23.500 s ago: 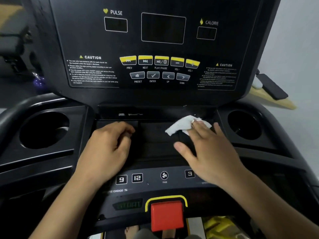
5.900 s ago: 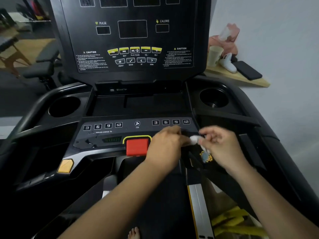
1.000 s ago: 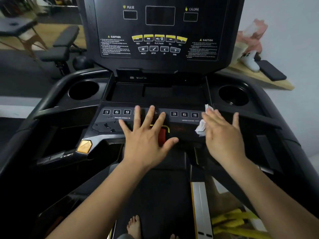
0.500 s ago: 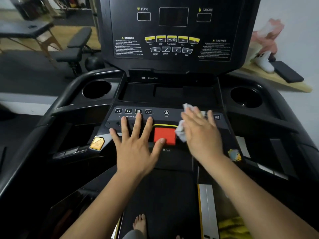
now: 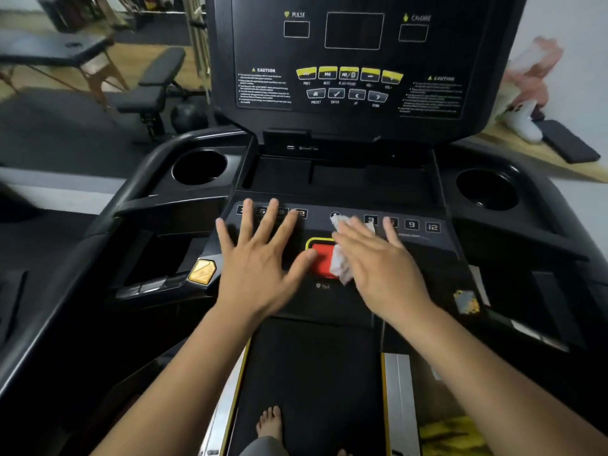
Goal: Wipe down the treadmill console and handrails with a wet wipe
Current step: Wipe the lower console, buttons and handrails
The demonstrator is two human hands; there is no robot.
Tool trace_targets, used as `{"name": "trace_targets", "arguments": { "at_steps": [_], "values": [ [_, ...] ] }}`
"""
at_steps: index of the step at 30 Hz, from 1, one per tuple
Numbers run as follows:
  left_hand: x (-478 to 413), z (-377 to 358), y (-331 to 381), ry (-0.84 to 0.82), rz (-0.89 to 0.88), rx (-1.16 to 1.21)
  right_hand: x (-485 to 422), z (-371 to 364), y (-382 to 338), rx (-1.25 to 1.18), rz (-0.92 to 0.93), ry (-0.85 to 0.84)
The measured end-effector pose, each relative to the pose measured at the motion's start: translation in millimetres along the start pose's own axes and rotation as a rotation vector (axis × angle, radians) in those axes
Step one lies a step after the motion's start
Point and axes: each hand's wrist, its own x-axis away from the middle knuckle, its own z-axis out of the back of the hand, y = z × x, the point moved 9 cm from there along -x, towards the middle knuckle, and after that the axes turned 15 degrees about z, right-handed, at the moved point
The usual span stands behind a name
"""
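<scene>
The right hand (image 5: pixel 378 271) lies flat on the lower control panel (image 5: pixel 411 255) of the treadmill, fingers (image 5: pixel 390 227) straight and spread, pressing the white wet wipe (image 5: pixel 339 268) beneath the palm rather than pinching it. The wipe shows at the hand's left edge, bunched over the right side of the red stop button (image 5: pixel 320 261), with a corner poking out at the far end beside the fan key. The left hand (image 5: pixel 260 261) rests open just left of the button, fingers splayed over the left row of number keys, thumb tip touching the button; it holds nothing and seems only to brace.

As a judgement, the work is mid-way and on the console's near strip. Nothing on the surfaces tells wiped from unwiped, so what is finished cannot be read. Likely still to do are the left handrail (image 5: pixel 144 179), the right-side rail, and perhaps the upright display panel (image 5: pixel 355 60) and the two cup holders (image 5: pixel 199 166). The right number keys (image 5: pixel 411 224) lie just beyond the wipe.
</scene>
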Motion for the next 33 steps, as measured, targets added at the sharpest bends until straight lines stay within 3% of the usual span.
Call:
{"name": "trace_targets", "arguments": {
  "at_steps": [2, 4, 6, 8, 13, 17, 20, 23, 30, 33],
  "values": [
    [-5, -7, -7, -0.030, -0.014, 0.017, 26, 23, 10, 0.033, -0.073, 0.070],
    [-5, -10, -9, -0.025, -0.025, 0.005, 46, 46, 37, 0.025, -0.299, 0.168],
    [-4, -11, -8, -0.021, -0.024, 0.022, 42, 45, 46, 0.047, -0.435, 0.122],
    [-5, -10, -8, -0.026, -0.017, 0.053, 12, 30, 35, 0.082, -0.408, 0.009],
    [-13, 1, -18, 0.022, -0.063, -0.022, -79, -21, -47, 0.095, -0.130, -0.158],
    [-27, 4, -59, 0.005, -0.040, -0.010, -81, -39, -65, 0.086, -0.084, -0.225],
    [-32, -4, -69, -0.051, -0.074, 0.041, -47, -15, -27, 0.181, -0.231, -0.159],
    [-33, -5, -65, -0.046, -0.098, 0.039, -22, -7, -2, 0.213, -0.441, -0.248],
    [-27, 9, -70, -0.079, -0.199, 0.404, -102, -61, -118, 0.057, -0.073, -0.233],
    [-25, 9, -70, -0.080, -0.253, 0.358, -83, -58, -111, 0.136, 0.020, -0.252]
  ]
}}
